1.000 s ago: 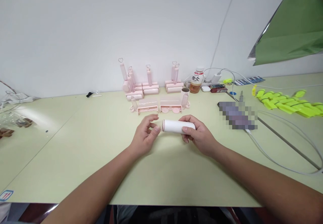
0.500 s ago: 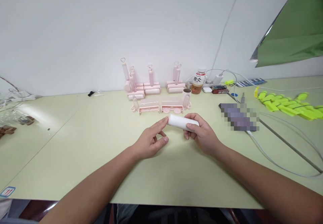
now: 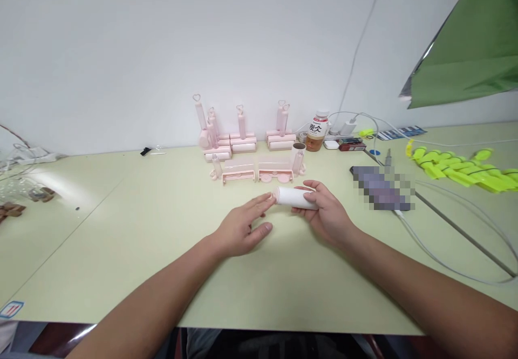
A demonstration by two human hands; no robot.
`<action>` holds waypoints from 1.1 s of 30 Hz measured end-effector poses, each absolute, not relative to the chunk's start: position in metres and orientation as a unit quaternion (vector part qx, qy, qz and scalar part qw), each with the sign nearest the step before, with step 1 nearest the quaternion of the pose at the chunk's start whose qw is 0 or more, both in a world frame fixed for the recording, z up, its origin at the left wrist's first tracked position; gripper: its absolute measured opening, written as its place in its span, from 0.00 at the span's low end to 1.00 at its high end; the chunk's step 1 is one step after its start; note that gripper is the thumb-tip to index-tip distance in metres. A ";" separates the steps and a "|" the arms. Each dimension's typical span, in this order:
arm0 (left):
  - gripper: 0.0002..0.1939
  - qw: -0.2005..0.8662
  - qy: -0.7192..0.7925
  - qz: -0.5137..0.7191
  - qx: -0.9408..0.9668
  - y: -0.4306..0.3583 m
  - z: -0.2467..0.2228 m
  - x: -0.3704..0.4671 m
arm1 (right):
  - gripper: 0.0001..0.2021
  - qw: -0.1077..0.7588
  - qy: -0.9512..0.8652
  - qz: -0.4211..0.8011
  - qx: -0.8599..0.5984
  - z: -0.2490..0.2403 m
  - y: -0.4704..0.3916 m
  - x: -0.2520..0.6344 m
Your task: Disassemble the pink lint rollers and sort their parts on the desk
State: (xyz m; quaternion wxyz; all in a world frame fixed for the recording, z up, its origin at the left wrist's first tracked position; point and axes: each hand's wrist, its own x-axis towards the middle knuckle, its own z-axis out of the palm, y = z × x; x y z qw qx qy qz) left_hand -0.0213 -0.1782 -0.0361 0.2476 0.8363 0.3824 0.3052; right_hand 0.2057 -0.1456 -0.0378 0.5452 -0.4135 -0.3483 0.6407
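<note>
A white sticky roll of the lint-roller kind [image 3: 292, 197] lies nearly level in my right hand [image 3: 332, 217], whose fingers and thumb close around its right end. My left hand [image 3: 243, 229] is open, fingers stretched out, with the fingertips against the roll's left end. Something pinkish shows at that end, partly covered by the fingertips. Just beyond the hands lie two pink lint-roller housings without rolls, a left one [image 3: 238, 176] and a right one [image 3: 275, 177]. Beside the right one stands a roll [image 3: 299, 147] on end, its brown core facing up.
Several pink lint rollers [image 3: 244, 146] with heart-shaped loops stand along the wall. To their right are a drink bottle [image 3: 317, 132], small boxes [image 3: 352, 144] and cables. A pixelated phone [image 3: 378, 189] on a cable lies right, near yellow-green pieces [image 3: 457, 164]. Black bits [image 3: 145, 151] lie left.
The roll has shifted slightly right and turned more level in my right hand. My left fingertips have followed its left end a little to the right and down.
</note>
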 end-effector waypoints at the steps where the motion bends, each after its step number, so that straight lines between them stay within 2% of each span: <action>1: 0.27 0.211 0.416 0.319 0.825 -0.174 -0.036 -0.025 | 0.14 0.544 -0.347 0.646 -0.408 -0.037 -0.146 0.206; 5: 0.24 0.076 0.617 0.317 0.716 -0.147 -0.037 -0.049 | 0.14 0.535 -0.337 0.663 -0.402 -0.032 -0.151 0.204; 9: 0.26 0.051 0.719 0.218 0.658 -0.128 -0.037 -0.069 | 0.15 0.527 -0.338 0.671 -0.397 -0.031 -0.152 0.204; 15: 0.26 0.041 0.716 0.157 0.679 -0.119 -0.045 -0.073 | 0.18 0.520 -0.355 0.670 -0.394 -0.034 -0.151 0.204; 21: 0.15 0.075 0.719 0.169 0.669 -0.120 -0.040 -0.070 | 0.17 0.517 -0.355 0.668 -0.401 -0.035 -0.151 0.202; 25: 0.20 0.040 0.722 0.176 0.667 -0.121 -0.038 -0.069 | 0.17 0.514 -0.362 0.665 -0.402 -0.036 -0.151 0.201; 29: 0.27 0.003 0.722 0.126 0.680 -0.118 -0.042 -0.070 | 0.18 0.505 -0.375 0.664 -0.405 -0.038 -0.152 0.200; 33: 0.21 -0.003 0.715 0.130 0.687 -0.119 -0.039 -0.066 | 0.18 0.497 -0.383 0.658 -0.416 -0.039 -0.153 0.199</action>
